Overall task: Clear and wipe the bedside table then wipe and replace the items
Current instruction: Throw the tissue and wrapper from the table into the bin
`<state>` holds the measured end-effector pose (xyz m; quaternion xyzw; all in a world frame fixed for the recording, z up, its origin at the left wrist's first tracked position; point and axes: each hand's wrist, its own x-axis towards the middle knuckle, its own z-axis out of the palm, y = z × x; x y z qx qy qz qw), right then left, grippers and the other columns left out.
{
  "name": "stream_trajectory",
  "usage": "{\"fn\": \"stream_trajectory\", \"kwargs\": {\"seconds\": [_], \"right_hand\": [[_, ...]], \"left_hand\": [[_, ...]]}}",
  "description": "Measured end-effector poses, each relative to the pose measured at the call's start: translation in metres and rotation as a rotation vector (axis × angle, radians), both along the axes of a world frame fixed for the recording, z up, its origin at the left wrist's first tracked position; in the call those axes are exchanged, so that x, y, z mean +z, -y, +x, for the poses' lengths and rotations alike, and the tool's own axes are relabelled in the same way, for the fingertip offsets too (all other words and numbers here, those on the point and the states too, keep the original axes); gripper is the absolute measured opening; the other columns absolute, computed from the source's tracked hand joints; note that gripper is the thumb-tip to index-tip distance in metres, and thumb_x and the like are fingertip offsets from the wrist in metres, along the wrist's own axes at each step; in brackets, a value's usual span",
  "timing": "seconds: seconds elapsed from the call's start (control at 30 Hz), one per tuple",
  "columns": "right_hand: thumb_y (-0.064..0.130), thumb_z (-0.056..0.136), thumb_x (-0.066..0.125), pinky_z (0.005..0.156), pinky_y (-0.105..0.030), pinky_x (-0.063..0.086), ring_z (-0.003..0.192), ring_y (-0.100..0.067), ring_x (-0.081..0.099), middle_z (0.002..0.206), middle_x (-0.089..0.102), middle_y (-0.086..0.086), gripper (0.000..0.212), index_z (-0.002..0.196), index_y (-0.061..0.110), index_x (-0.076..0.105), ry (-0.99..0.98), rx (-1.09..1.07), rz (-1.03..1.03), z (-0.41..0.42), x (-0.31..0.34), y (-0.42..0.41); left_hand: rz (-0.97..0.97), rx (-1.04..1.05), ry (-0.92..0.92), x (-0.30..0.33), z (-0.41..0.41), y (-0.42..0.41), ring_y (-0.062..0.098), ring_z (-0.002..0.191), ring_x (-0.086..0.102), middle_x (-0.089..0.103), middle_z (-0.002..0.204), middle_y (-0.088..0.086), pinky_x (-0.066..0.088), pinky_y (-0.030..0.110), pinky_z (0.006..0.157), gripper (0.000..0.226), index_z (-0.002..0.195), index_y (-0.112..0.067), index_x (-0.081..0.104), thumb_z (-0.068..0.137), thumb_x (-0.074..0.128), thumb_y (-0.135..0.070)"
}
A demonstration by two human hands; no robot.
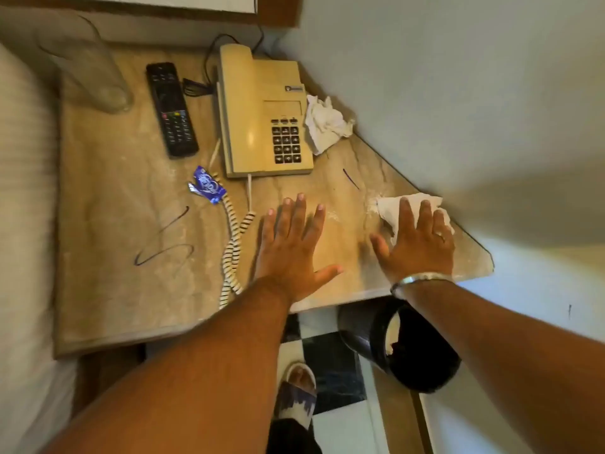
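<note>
The beige marble bedside table (124, 290) carries a cream telephone (258, 113) with a striped coiled cord (234, 250), a black remote (172, 108), a clear glass (88, 67), a blue wrapper (206, 186) and a crumpled white tissue (325, 124). Dark pen scribbles mark the top at the front left. My left hand (291, 247) lies flat and spread on the table. My right hand (415, 240) presses flat on a white tissue (389, 206) near the table's right corner, beside some white powder.
A black waste bin (402, 352) stands on the floor below the table's right front corner. The bed edge (23, 191) runs along the left. A wall closes the right side. My sandalled foot (298, 388) is on the checkered floor.
</note>
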<state>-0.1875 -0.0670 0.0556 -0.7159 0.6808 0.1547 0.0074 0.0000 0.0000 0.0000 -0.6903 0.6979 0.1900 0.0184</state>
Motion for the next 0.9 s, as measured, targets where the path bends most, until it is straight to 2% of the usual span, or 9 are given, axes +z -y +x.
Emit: {"fn": "stream_trajectory", "kwargs": {"seconds": [0.1, 0.13, 0.2, 0.33, 0.5, 0.7, 0.9], "right_hand": [[0.057, 0.09, 0.037, 0.107, -0.051, 0.029, 0.135, -0.038, 0.03, 0.149, 0.03, -0.015, 0.067, 0.145, 0.022, 0.02, 0.078, -0.192, -0.093, -0.012, -0.025, 0.016], [0.055, 0.089, 0.039, 0.101, -0.051, 0.034, 0.129, -0.039, 0.038, 0.142, 0.038, -0.016, 0.064, 0.142, 0.021, 0.026, 0.051, -0.274, -0.046, -0.021, -0.044, 0.012], [0.051, 0.087, 0.044, 0.092, -0.051, 0.039, 0.116, -0.039, 0.048, 0.126, 0.051, -0.016, 0.056, 0.132, 0.02, 0.037, 0.034, -0.319, -0.057, -0.02, -0.053, 0.013], [0.035, 0.087, 0.054, 0.091, -0.047, 0.038, 0.114, -0.037, 0.051, 0.117, 0.06, -0.009, 0.039, 0.121, 0.02, 0.046, 0.164, -0.368, -0.195, -0.009, -0.043, 0.034], [0.02, 0.088, 0.057, 0.091, -0.041, 0.038, 0.109, -0.033, 0.055, 0.117, 0.063, -0.008, 0.039, 0.126, 0.02, 0.046, 0.418, -0.41, -0.285, -0.012, -0.029, -0.019], [0.017, 0.084, 0.057, 0.086, -0.044, 0.039, 0.098, -0.039, 0.056, 0.101, 0.063, -0.015, 0.035, 0.117, 0.016, 0.048, 0.269, -0.474, -0.194, -0.094, -0.055, -0.136], [0.024, 0.087, 0.057, 0.087, -0.042, 0.036, 0.102, -0.037, 0.056, 0.103, 0.063, -0.012, 0.029, 0.114, 0.017, 0.048, 0.149, -0.618, -0.114, -0.145, -0.105, -0.143]], "left_hand": [[-0.091, -0.028, 0.039, -0.022, 0.001, -0.011, 0.035, 0.149, -0.024, -0.027, 0.162, 0.015, -0.018, 0.057, 0.117, 0.105, 0.156, -0.025, -0.018, 0.083, 0.026, -0.085], [-0.07, -0.049, 0.036, -0.04, -0.004, -0.027, 0.035, 0.15, -0.022, -0.026, 0.163, 0.015, -0.017, 0.059, 0.117, 0.104, 0.157, -0.025, -0.017, 0.083, 0.024, -0.086], [-0.076, -0.068, 0.042, -0.039, 0.0, -0.031, 0.036, 0.151, -0.018, -0.024, 0.163, 0.016, -0.014, 0.06, 0.118, 0.103, 0.156, -0.027, -0.018, 0.082, 0.021, -0.087], [-0.146, -0.058, 0.016, -0.03, 0.009, -0.005, 0.035, 0.152, -0.014, -0.021, 0.164, 0.016, -0.01, 0.062, 0.118, 0.102, 0.157, -0.03, -0.016, 0.081, 0.022, -0.088], [-0.145, -0.048, 0.044, -0.029, 0.011, -0.005, 0.037, 0.153, -0.01, -0.018, 0.164, 0.018, -0.004, 0.063, 0.119, 0.104, 0.157, -0.03, -0.016, 0.08, 0.023, -0.088], [-0.142, -0.051, 0.031, -0.028, 0.004, -0.008, 0.037, 0.153, -0.008, -0.015, 0.165, 0.019, -0.003, 0.062, 0.12, 0.102, 0.157, -0.034, -0.013, 0.079, 0.024, -0.089], [-0.15, -0.047, 0.024, -0.03, 0.005, -0.006, 0.036, 0.153, -0.007, -0.012, 0.165, 0.02, -0.003, 0.063, 0.119, 0.104, 0.158, -0.034, -0.009, 0.078, 0.026, -0.091]]}}
